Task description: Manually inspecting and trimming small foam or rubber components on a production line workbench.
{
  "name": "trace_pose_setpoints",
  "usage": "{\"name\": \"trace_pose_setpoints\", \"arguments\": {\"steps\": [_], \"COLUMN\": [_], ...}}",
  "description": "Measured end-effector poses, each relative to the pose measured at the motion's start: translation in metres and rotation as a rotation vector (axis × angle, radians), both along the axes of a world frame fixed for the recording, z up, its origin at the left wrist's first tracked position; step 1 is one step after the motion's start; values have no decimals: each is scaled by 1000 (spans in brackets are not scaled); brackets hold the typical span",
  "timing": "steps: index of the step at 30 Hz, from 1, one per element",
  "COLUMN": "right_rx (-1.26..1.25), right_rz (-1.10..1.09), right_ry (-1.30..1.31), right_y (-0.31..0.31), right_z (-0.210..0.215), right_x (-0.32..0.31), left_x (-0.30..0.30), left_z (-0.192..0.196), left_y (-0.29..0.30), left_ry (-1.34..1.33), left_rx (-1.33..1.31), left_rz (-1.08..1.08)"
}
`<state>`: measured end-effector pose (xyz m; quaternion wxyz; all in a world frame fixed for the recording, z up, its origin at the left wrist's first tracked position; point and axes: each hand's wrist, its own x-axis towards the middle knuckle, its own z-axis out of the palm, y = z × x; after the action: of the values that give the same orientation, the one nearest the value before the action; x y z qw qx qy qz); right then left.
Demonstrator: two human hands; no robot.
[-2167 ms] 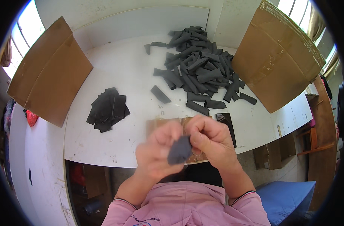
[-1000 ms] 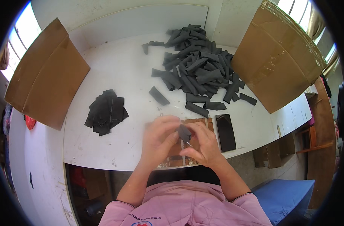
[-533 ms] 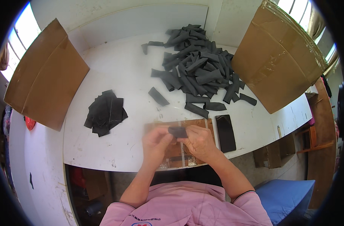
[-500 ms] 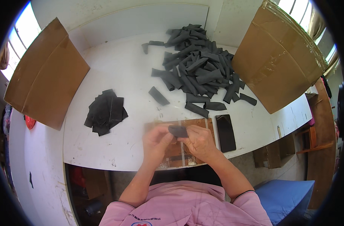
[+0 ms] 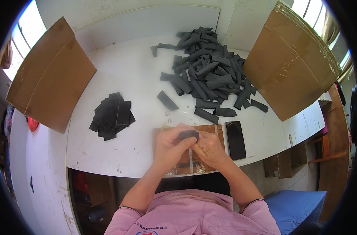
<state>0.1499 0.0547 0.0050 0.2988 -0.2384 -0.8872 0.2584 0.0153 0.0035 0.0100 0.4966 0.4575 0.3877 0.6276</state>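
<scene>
Between my two hands is a dark grey fabric tube [image 5: 189,135], partly covered by my fingers. My left hand [image 5: 171,144] closes on its left side, the thumb lying along its lower edge. On the right, my right hand [image 5: 209,147] pinches the tube's other end with curled fingers. Both hands are above a brown taped cardboard piece [image 5: 184,166] at the table's front edge. Beyond them a single grey tube [image 5: 167,100] lies apart from a big heap of similar tubes [image 5: 209,70]. To the left rests a flat stack of black pieces [image 5: 112,116].
A black phone [image 5: 235,140] lies right of the cardboard piece. Large cardboard boxes stand at the left [image 5: 51,78] and right [image 5: 292,62] of the white table [image 5: 135,82]. Below right is a blue surface [image 5: 294,207].
My left hand has moved right and wrapped further round the tube, so less of it shows. Both hands are closer together. The whole view has shifted slightly.
</scene>
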Motion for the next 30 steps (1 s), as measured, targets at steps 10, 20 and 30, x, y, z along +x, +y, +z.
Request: {"name": "trace_pose_setpoints", "arguments": {"steps": [10, 20, 30], "right_rx": [-101, -119, -99], "right_rz": [-40, -53, -73], "right_ry": [56, 68, 1], "right_y": [0, -1, -1], "right_z": [-32, -41, -13], "right_x": [2, 6, 6], "left_x": [1, 10, 7], "left_z": [6, 5, 15], "left_y": [2, -4, -5], "left_ry": [274, 293, 100], "left_rx": [27, 32, 31], "left_rz": [18, 137, 125]}}
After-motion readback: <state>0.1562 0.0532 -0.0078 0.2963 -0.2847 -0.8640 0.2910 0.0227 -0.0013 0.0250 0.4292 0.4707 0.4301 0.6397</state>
